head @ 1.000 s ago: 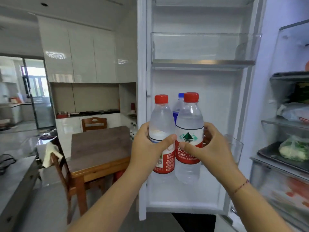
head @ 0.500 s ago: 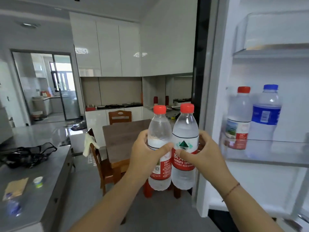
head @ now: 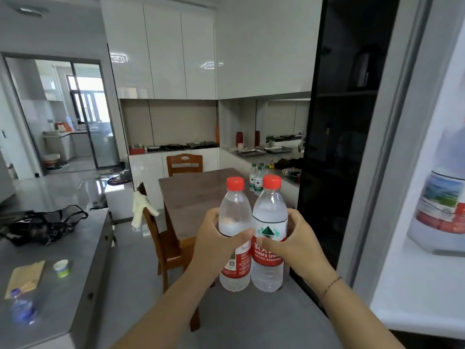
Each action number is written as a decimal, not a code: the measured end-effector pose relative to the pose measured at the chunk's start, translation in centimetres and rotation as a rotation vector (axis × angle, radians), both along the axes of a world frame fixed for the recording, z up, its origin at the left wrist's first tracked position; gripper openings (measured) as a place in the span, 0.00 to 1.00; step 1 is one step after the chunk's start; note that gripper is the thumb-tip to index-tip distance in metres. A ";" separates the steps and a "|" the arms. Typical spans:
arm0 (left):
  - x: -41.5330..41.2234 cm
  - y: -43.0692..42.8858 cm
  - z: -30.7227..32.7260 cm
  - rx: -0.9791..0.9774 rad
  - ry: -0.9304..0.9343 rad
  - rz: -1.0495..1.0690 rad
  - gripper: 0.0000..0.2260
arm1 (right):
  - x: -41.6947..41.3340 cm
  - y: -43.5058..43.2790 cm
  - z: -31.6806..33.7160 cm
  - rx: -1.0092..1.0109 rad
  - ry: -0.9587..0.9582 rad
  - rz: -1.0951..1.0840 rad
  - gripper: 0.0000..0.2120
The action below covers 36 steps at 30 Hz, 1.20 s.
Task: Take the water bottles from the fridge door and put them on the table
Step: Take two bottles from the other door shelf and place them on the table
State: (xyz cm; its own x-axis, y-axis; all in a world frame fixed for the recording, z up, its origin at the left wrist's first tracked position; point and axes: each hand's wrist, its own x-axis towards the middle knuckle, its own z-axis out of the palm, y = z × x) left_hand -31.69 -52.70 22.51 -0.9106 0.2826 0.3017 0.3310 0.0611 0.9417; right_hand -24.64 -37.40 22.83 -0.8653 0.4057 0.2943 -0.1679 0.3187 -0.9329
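One camera only — it sits on my head, looking forward and slightly down across the room toward the wooden bench (head: 201, 195). My forearms rise from the lower edge of the view, close to the lens, well nearer than the bench. The open fridge door (head: 412, 222) fills the view's edge to the right of the bench — near and blurred. The glass doorway (head: 83, 114) lies far left of it.

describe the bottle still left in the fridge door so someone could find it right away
Look to the open fridge door at the far right edge of the view. On its white shelf stands one clear bottle. Unlike the two red-capped bottles held in the hands, it has a landscape picture label above a red band.
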 end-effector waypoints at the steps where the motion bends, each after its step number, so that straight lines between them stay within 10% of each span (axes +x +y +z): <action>1: -1.1 0.2 -0.4 -0.004 -0.003 0.000 0.24 | -1.1 0.2 -0.3 -0.011 -0.005 0.004 0.29; 27: -34.4 12.4 -7.3 -0.029 -0.188 -0.112 0.36 | -31.6 11.3 -5.1 -0.157 -0.101 -0.070 0.31; 36: -46.3 17.3 -8.1 0.019 -0.228 -0.302 0.24 | -42.0 15.1 -6.9 -0.165 -0.084 -0.185 0.29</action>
State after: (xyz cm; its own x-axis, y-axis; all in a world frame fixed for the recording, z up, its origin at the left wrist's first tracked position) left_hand -77.96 -35.38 14.45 -0.8312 0.5452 0.1090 0.1136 -0.0254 0.9932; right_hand -66.62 -22.32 15.91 -0.7906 0.5958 0.1416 -0.0411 0.1792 -0.9830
